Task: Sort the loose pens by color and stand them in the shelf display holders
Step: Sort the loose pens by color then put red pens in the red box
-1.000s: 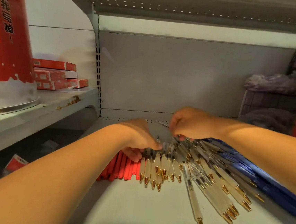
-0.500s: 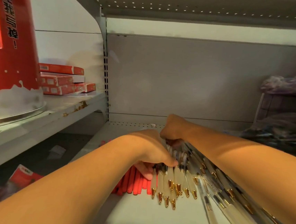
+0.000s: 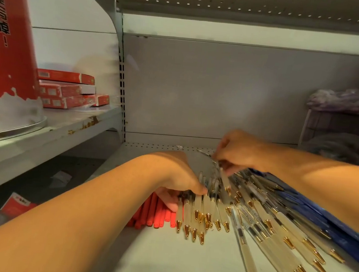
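Observation:
Several clear pens with gold tips (image 3: 251, 226) lie fanned across the white shelf (image 3: 173, 262). A row of red pens (image 3: 153, 215) lies to their left, and blue pens (image 3: 319, 217) lie at the right. My left hand (image 3: 176, 179) rests palm down on the left end of the clear pens, its fingers over their upper ends, beside the red ones. My right hand (image 3: 236, 152) is behind the pile, with its fingers pinched on the top of a clear pen (image 3: 217, 168) that is blurred.
Flat red boxes (image 3: 66, 90) are stacked on the neighbouring shelf to the left, beside a big red and white container (image 3: 9, 53). A dark basket with bagged goods (image 3: 341, 129) stands at the back right. The grey back panel (image 3: 211, 90) closes the shelf.
My right hand has lifted and shifted right while still pinching pens. The camera view has swung back, so the blue pens show again. My left hand stays on the pens.

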`<state>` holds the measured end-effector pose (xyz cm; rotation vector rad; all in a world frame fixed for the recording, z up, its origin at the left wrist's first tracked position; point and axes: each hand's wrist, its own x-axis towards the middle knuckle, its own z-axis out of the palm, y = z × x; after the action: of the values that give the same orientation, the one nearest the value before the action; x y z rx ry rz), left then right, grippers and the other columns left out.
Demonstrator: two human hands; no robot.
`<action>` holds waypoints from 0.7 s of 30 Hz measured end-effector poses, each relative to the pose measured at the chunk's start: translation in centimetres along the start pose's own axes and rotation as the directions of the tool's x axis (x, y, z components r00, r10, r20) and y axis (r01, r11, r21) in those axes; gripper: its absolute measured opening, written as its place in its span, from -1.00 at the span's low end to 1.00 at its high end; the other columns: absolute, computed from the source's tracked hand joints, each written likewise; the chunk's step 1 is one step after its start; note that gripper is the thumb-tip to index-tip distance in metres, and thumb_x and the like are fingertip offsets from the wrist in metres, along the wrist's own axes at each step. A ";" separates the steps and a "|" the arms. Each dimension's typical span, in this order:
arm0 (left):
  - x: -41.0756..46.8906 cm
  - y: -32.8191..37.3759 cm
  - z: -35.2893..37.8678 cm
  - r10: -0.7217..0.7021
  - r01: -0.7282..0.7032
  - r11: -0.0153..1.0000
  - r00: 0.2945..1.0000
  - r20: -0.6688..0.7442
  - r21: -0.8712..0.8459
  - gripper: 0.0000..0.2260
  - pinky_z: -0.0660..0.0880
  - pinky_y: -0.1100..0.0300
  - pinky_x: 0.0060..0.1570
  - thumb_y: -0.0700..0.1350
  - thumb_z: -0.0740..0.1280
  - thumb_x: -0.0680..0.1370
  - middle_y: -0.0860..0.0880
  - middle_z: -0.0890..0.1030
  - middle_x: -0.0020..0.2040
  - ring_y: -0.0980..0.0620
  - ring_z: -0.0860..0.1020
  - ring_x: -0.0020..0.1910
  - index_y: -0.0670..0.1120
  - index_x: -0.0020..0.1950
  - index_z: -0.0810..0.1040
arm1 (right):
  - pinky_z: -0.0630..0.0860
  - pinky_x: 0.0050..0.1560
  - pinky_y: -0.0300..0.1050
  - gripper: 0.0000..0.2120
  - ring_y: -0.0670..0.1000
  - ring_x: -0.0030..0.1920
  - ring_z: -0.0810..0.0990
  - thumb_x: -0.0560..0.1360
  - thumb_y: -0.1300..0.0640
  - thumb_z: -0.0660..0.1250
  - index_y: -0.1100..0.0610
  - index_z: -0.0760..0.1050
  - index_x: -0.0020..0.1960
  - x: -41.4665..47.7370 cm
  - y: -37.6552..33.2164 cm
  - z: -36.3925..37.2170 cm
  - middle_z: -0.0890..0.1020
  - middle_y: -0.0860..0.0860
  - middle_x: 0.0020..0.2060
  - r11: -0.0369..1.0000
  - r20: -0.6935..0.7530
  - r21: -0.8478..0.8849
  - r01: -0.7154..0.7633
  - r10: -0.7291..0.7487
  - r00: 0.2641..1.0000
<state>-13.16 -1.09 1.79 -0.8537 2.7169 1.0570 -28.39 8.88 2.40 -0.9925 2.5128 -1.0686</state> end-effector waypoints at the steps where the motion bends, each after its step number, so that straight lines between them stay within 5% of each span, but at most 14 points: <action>1: 0.0 0.0 0.0 -0.002 0.002 1.000 1.000 -0.001 0.011 -0.58 0.63 0.22 -0.35 0.03 0.48 0.49 -0.15 0.54 0.04 -0.04 0.68 -0.27 -0.17 0.19 0.46 | 0.57 -0.42 -0.29 -0.92 -0.01 -0.39 0.70 0.49 0.24 0.42 0.25 0.55 -0.08 -1.1 0.5 0.5 0.67 0.13 -0.36 1.000 0.062 -0.018 -0.013 0.014 0.998; 4: 0.0 0.0 0.1 -0.007 0.007 1.000 1.000 0.017 -0.003 -0.62 0.66 0.19 -0.27 0.02 0.45 0.52 -0.17 0.55 0.13 -0.04 0.71 -0.23 -0.19 0.20 0.49 | 0.58 -0.39 -0.30 -0.86 -0.03 -0.35 0.71 0.49 0.15 0.44 0.23 0.56 -0.06 -3.4 0.7 1.4 0.69 0.04 -0.42 0.997 0.191 -0.078 -0.022 0.037 0.981; 8: -0.2 -0.1 -0.2 -0.024 0.025 0.996 1.000 0.010 -0.091 -0.64 0.66 0.14 -0.25 -0.03 0.37 0.59 -0.23 0.57 0.05 -0.07 0.70 -0.27 -0.23 0.26 0.43 | 0.54 -0.43 -0.28 -0.76 -0.06 -0.43 0.66 0.55 0.01 0.37 0.21 0.58 -0.07 -4.3 0.1 0.7 0.70 0.09 -0.36 0.971 0.130 -0.237 0.039 -0.008 0.991; 12: 0.1 -0.3 -1.0 -0.009 0.010 1.000 0.999 -0.047 0.016 -0.80 0.66 0.14 -0.29 -0.16 0.31 0.62 -0.19 0.61 -0.07 -0.07 0.70 -0.29 -0.28 0.15 0.51 | 0.52 -0.40 -0.24 -0.91 -0.10 -0.38 0.61 0.58 0.08 0.33 0.04 0.57 0.05 -5.6 0.0 -0.3 0.68 0.02 -0.21 0.930 0.151 -0.305 0.207 -0.168 0.974; 16: 0.1 -0.3 -1.2 0.048 -0.045 0.995 0.999 -0.026 0.092 -0.90 0.61 0.23 -0.40 -0.32 0.36 0.55 -0.14 0.62 -0.22 0.03 0.60 -0.43 -0.24 0.06 0.59 | 0.43 -0.03 -0.32 -0.75 -0.31 0.00 0.50 0.61 -0.05 0.22 -0.31 0.43 0.24 -7.2 -0.1 0.2 0.49 -0.34 0.02 0.777 0.406 -0.365 0.512 -0.362 0.839; 19: -0.1 0.0 -1.0 0.068 -0.064 0.982 0.998 -0.016 0.178 -0.88 0.58 0.28 -0.42 -0.31 0.43 0.50 -0.06 0.58 -0.31 0.06 0.55 -0.42 -0.17 0.00 0.61 | 0.32 -0.02 -0.50 -0.72 -0.51 0.08 0.36 0.64 -0.07 0.16 -0.28 0.42 0.32 -7.7 -0.1 1.3 0.39 -0.50 0.00 0.723 0.494 -0.312 0.616 -0.431 0.756; 21: -0.1 -0.1 -0.9 0.049 -0.045 0.965 0.999 -0.011 0.258 -0.82 0.48 0.33 -0.51 -0.28 0.45 0.49 -0.03 0.51 -0.36 0.09 0.47 -0.48 -0.16 0.08 0.61 | 0.35 0.07 -0.47 -0.72 -0.43 0.15 0.40 0.65 -0.08 0.14 -0.27 0.43 0.33 -7.7 0.2 1.8 0.46 -0.44 0.08 0.723 0.523 -0.297 0.624 -0.423 0.740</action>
<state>-12.91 -1.67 2.47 -0.7618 2.8179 0.6833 -21.94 13.17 0.69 -1.9477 2.1718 -0.2676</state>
